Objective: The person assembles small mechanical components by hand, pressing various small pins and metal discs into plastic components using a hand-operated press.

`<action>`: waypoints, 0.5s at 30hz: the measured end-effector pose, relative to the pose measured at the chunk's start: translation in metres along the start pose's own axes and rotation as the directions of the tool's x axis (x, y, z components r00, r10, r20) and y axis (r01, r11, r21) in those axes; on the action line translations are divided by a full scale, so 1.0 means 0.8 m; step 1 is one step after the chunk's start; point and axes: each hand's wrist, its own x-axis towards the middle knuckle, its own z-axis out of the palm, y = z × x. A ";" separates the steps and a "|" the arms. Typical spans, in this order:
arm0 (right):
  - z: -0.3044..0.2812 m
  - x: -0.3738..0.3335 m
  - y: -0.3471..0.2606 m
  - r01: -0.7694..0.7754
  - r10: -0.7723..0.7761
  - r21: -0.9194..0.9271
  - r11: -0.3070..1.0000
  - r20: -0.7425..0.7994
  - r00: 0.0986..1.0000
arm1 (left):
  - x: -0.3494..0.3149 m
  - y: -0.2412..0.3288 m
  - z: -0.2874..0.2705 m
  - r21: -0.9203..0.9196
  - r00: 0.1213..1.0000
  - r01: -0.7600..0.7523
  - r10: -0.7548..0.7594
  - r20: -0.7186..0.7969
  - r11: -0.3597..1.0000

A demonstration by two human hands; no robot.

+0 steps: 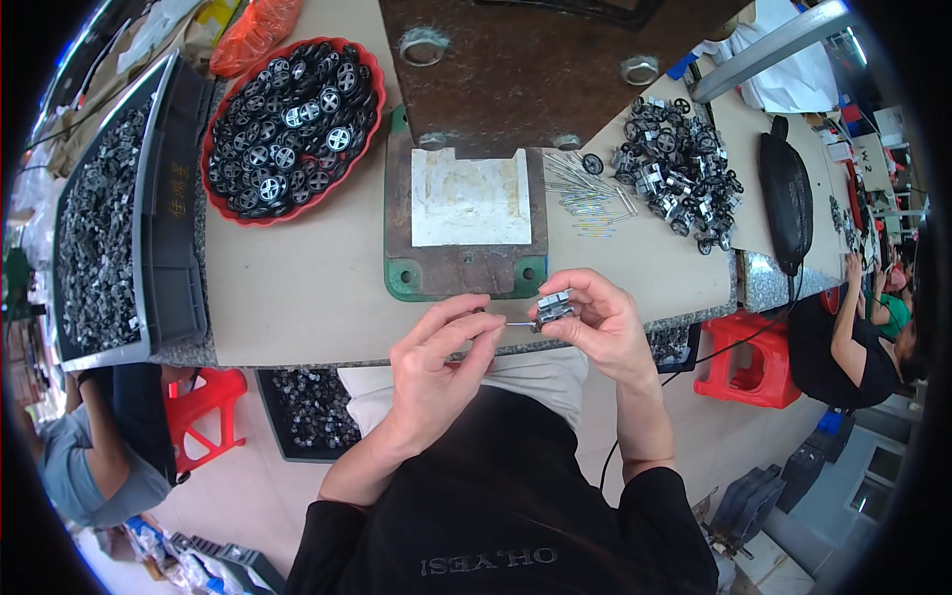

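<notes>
My right hand (607, 332) grips a small silver-and-black block-shaped part (554, 306) between thumb and fingers, just over the table's near edge. From the left, a thin metal rod (518, 324) points at the underside of that part. My left hand (441, 357) pinches the rod's other end, and its fingertips cover what sits there. Whether the rod has entered the part, I cannot tell. Beyond both hands stands a press base (398, 276), green and brown, with a white pad (471, 203) on it. Similar rods (587, 188) lie loose right of the base.
A red basin (373, 129) of black wheels with silver spokes stands at the left, beside a grey crate (178, 253) of small dark parts. A heap of wheeled parts (679, 174) lies at the right. Overhead juts a brown metal block (516, 79). Other people (863, 337) sit at both sides.
</notes>
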 end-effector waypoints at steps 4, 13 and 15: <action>0.004 0.001 -0.001 0.004 -0.004 -0.067 0.998 -0.011 1.000 | -0.002 -0.004 -0.001 0.096 0.998 -0.050 0.054 -0.035 0.994; 0.007 0.000 0.006 0.078 -0.096 -0.278 0.957 -0.051 0.994 | -0.001 -0.010 -0.003 0.216 0.976 -0.200 0.213 -0.040 0.956; 0.011 -0.001 -0.001 0.091 -0.122 -0.384 0.919 -0.058 0.991 | 0.000 -0.010 -0.003 0.231 0.976 -0.200 0.215 -0.042 0.952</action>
